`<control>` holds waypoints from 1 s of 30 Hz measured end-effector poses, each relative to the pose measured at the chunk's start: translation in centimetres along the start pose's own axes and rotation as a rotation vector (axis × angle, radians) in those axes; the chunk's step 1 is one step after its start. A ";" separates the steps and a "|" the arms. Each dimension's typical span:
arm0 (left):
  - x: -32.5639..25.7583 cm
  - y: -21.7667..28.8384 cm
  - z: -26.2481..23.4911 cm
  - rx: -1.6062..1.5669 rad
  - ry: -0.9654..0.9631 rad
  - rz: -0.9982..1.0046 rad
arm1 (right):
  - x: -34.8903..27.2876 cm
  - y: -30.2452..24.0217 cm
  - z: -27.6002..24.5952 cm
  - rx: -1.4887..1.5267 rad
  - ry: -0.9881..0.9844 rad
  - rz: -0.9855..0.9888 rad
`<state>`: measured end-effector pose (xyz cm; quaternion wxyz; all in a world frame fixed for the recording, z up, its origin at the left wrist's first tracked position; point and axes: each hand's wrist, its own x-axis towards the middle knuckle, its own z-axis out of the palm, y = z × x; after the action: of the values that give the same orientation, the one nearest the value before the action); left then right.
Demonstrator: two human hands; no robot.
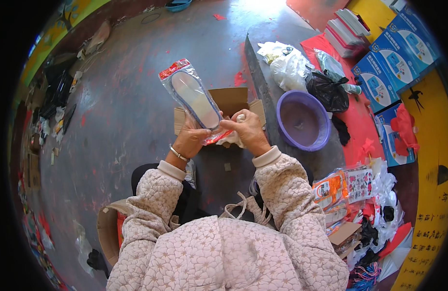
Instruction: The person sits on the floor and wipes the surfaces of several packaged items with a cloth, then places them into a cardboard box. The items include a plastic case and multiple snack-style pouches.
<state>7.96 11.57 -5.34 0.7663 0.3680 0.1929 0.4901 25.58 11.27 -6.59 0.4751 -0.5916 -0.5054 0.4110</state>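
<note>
A pair of insoles (194, 97) with blue edging lies inside a clear plastic sleeve with a red printed top. My left hand (189, 137) is closed round the lower left side of this packet, thumb across its front. At its lower right end, my right hand (249, 133) is closed, with the thumb touching the packet's edge. A whitish wad (240, 118) pokes out between the right fingers, and pale crumpled material shows under that hand; its kind is unclear. Directly behind and below both hands stands an open cardboard box (229, 99), its inside mostly hidden.
To the right, a low grey platform holds a purple basin (326, 127), white plastic bags (288, 68) and a black bag (328, 91). Blue cartons (396, 58) are stacked beyond. Packaged goods (348, 186) pile up near my right elbow; another cardboard box (107, 228) stands by my left.
</note>
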 end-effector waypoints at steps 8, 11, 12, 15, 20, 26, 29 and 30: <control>0.2 -1.6 -0.7 0.053 0.059 0.022 | -0.4 -3.3 -1.0 0.182 0.273 -0.418; -0.2 -1.3 -0.6 0.056 0.084 -0.095 | -2.9 -3.1 2.6 -0.316 0.050 -0.780; -0.3 -0.7 -0.7 0.042 0.031 -0.144 | -2.5 -2.6 2.4 -0.376 0.087 -0.832; -0.6 0.2 -0.6 -0.072 -0.120 -0.129 | -0.4 -1.8 0.6 -0.405 0.270 -0.759; -1.8 0.7 1.3 0.013 -0.217 -0.225 | 2.3 -0.8 -4.3 0.421 -0.071 0.340; -1.3 -0.6 -1.9 0.296 -0.241 -0.415 | -0.8 -2.0 -2.4 0.463 -0.677 0.186; -1.9 0.1 -0.5 0.387 -0.208 -0.383 | -0.5 -1.1 -1.5 0.482 -0.614 0.175; -2.0 0.1 0.0 0.393 -0.175 -0.367 | -0.7 -1.4 -1.3 0.439 -0.574 0.157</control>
<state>6.98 9.79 -5.35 0.7698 0.5095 0.2808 0.2628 26.41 10.44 -4.99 0.3965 -0.3731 -0.4709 0.6942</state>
